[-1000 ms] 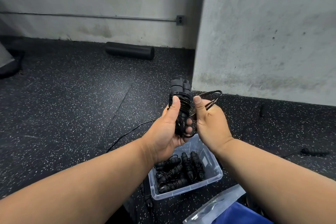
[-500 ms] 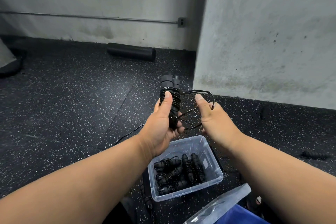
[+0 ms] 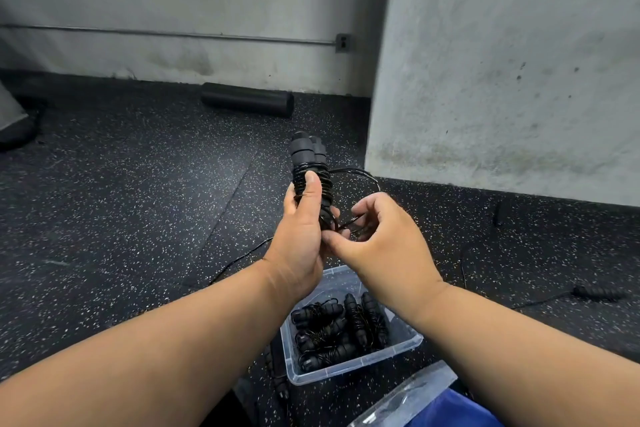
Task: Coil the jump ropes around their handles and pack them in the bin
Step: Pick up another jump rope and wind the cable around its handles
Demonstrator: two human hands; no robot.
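My left hand (image 3: 300, 239) grips the upright handles (image 3: 308, 163) above the bin (image 3: 349, 369), while my right hand (image 3: 375, 241) pinches the last rope loop (image 3: 360, 177), which I should pull snug and tuck under the coils.

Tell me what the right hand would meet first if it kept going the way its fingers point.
Likely the left hand: the right hand points leftward at it and the wrapped jump rope handles, pinching the loose rope loop. Depth is unclear.
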